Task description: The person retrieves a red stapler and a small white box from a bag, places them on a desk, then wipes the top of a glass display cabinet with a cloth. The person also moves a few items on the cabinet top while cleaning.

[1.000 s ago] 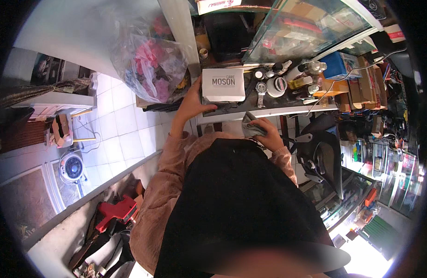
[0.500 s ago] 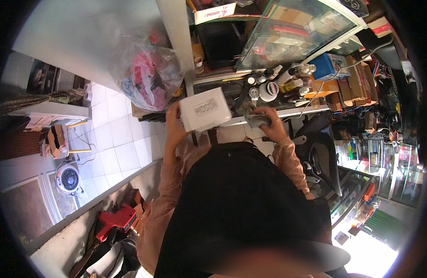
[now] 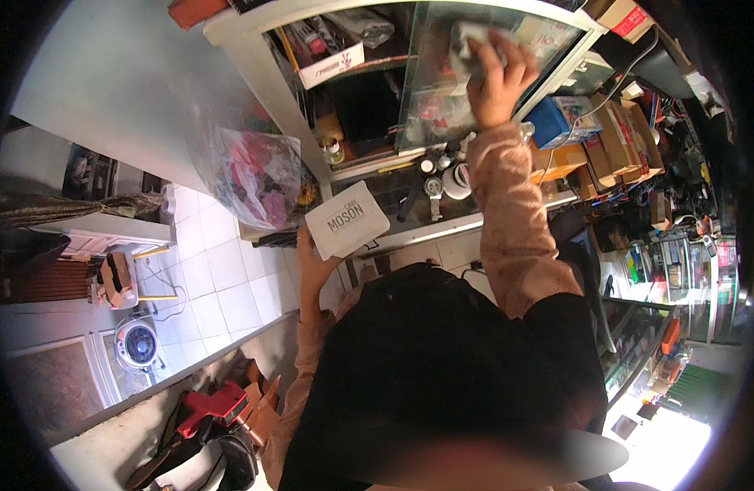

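Note:
A white box (image 3: 347, 219) with rounded corners and dark print on top is gripped in my left hand (image 3: 316, 260), fingers along its left and near side. My right arm stretches forward over the counter. In front of the sliding glass panel (image 3: 430, 98) my right hand (image 3: 501, 80) is closed on a crumpled greyish cloth (image 3: 469, 42), partly hidden by the fingers; whether it touches the glass I cannot tell. Below that arm, on the dark counter, lies a silver wristwatch (image 3: 433, 193) beside a round white jar (image 3: 456, 180).
A clear plastic bag (image 3: 258, 176) with pink contents hangs at the left. To the right stand a blue box (image 3: 564, 123) and cardboard boxes (image 3: 616, 147). A fan (image 3: 137, 344) is on the left, and a red tool (image 3: 213, 407) lies at the lower left.
My right hand has risen with the cloth from the counter's front edge to the glass panel. The box in my left hand has turned and moved slightly left and nearer.

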